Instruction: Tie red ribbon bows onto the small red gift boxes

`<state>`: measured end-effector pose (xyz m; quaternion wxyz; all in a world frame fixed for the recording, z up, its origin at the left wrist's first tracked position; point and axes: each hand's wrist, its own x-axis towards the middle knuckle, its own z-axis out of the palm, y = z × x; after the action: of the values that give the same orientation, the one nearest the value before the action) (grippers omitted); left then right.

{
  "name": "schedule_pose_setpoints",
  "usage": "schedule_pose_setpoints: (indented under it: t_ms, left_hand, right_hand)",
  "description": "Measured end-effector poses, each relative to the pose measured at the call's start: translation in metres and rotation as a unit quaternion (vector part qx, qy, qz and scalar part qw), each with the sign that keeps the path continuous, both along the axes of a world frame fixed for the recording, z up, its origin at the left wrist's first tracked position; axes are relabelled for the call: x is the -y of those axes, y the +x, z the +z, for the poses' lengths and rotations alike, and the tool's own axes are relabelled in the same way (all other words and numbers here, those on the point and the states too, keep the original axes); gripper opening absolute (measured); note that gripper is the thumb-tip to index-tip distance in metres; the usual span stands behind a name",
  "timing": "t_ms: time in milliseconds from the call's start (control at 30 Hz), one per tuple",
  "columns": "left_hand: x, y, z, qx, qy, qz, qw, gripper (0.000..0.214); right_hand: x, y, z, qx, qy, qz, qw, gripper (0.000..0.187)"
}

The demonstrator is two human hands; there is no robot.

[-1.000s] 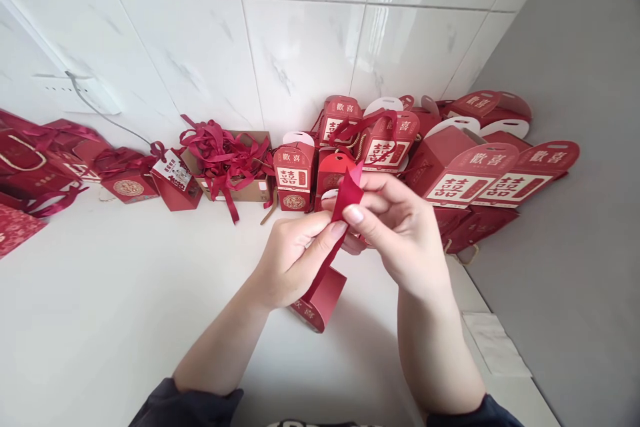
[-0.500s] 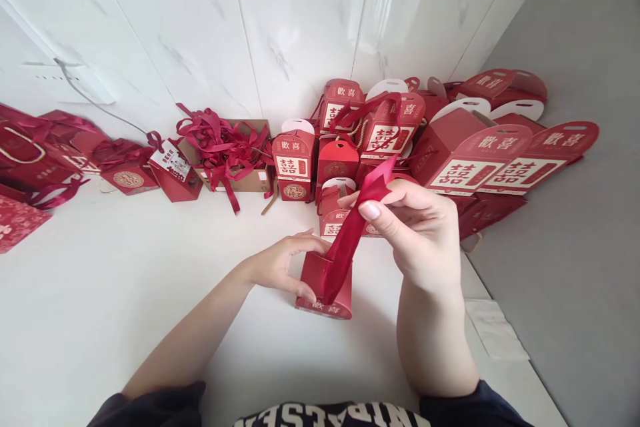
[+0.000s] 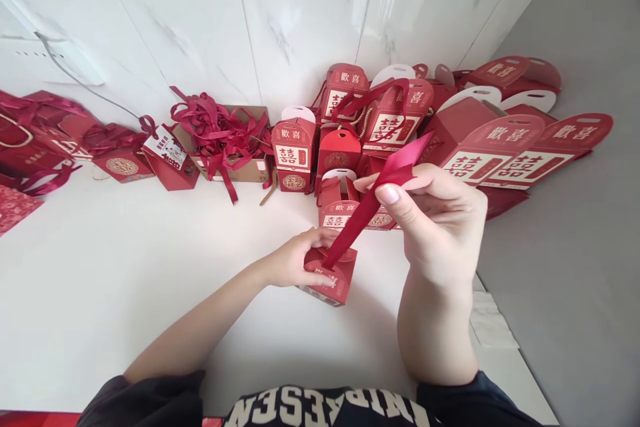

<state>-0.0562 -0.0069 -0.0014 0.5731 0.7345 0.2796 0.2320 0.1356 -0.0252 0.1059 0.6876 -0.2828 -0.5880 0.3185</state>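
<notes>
My right hand (image 3: 440,223) pinches a dark red satin ribbon (image 3: 353,225) between thumb and fingers, its free ends sticking up past them. The strip runs taut, slanting down to the top flaps of a small red gift box (image 3: 341,288). My left hand (image 3: 296,259) grips this box on the white table, thumb on the near flap and fingers over the far side. Pale lettering marks that flap, partly covered by the thumb. Just beyond the held box stands another red gift box (image 3: 336,197) with its slotted top flaps raised.
Along the tiled wall (image 3: 305,20) stand several red gift boxes (image 3: 294,157). A cardboard box (image 3: 255,170) overflows with tangled red ribbons (image 3: 215,125). Red bags and boxes (image 3: 40,153) sit at far left. A grey panel (image 3: 565,247) bounds the right side.
My right hand has moved up and right, drawing the ribbon straighter. The box's near flap, upright before, now leans inward with my left thumb over it. The camera view has shifted slightly.
</notes>
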Motion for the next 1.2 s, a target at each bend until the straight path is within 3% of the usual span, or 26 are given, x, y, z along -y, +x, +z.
schedule_pose_setpoints:
  t_ms: [200,500,600,733,867,1000,1067,1200]
  left_hand:
    - [-0.005,0.000,-0.017,0.062,-0.083,-0.018,0.994,0.065]
    - [-0.008,0.003,-0.025,0.066,-0.081,0.030,0.994,0.051]
    - [-0.008,0.003,-0.025,0.052,-0.047,0.044,0.997,0.047]
    - [-0.011,0.001,-0.023,-0.017,0.083,0.055,0.995,0.036]
    - [-0.010,0.003,-0.024,-0.042,0.175,0.079,0.981,0.026]
    - [-0.005,0.009,-0.027,-0.063,0.263,0.154,0.950,0.017]
    - [-0.006,0.009,-0.024,-0.072,0.281,0.161,0.943,0.015]
    - [-0.021,0.001,-0.003,-0.102,0.230,0.093,0.963,0.012]
  right_hand:
    - [-0.005,0.000,-0.002,0.015,-0.031,-0.017,0.999,0.013]
    - [-0.005,0.007,-0.001,0.014,-0.021,-0.023,0.999,0.012]
    - [-0.005,0.009,0.000,0.024,-0.022,-0.033,0.999,0.013]
    - [-0.002,0.007,0.001,0.026,-0.018,-0.043,0.999,0.013]
    - [0.001,0.006,0.003,0.030,-0.009,-0.055,0.998,0.013]
    - [0.003,0.007,0.003,0.027,-0.005,-0.051,0.998,0.012]
    - [0.004,0.007,0.003,0.025,-0.012,-0.047,0.999,0.011]
    - [0.007,0.006,0.006,0.034,-0.020,-0.054,0.998,0.013]
